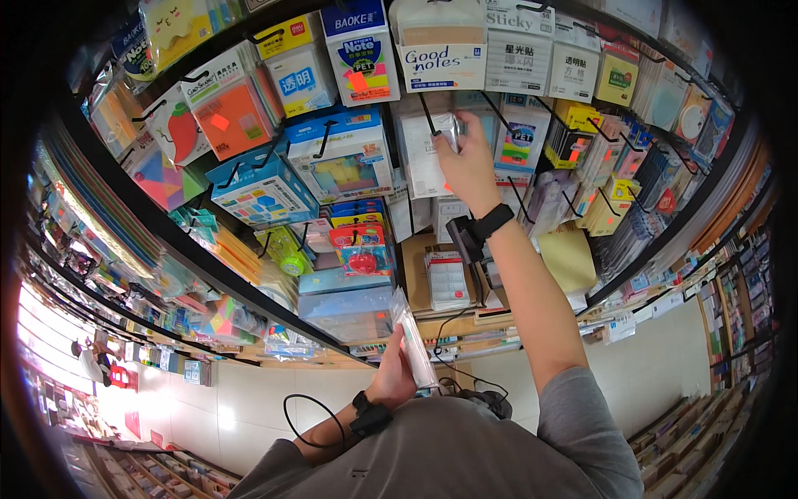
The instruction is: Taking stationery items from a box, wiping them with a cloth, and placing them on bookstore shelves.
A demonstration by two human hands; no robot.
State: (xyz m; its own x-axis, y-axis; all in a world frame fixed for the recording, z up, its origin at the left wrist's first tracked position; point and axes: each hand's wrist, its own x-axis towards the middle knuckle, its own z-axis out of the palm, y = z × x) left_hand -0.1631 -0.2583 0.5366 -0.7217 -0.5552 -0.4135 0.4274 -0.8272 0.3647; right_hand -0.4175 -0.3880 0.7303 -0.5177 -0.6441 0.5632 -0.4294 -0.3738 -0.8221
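My right hand [469,165] reaches up to the rack and grips the right edge of a stack of white notepads in clear packaging [425,156]. The stack is at a black display hook [429,113], below a hanging pack of sticky notes with blue lettering [441,62]. Low in front of my body, my left hand [394,368] holds a bundle of thin packs in clear plastic [416,349], seen nearly edge-on. Its fingers are partly hidden behind the bundle. Each wrist wears a black strap with a device and cable.
Hooks with sticky-note packs [360,68] surround my right hand. Boxed goods [340,156] hang to the left. Below are a pack of white label sheets [447,280] and a clear-wrapped blue box [346,305]. A black rack bar [206,240] crosses the left side. A person [93,362] is far left.
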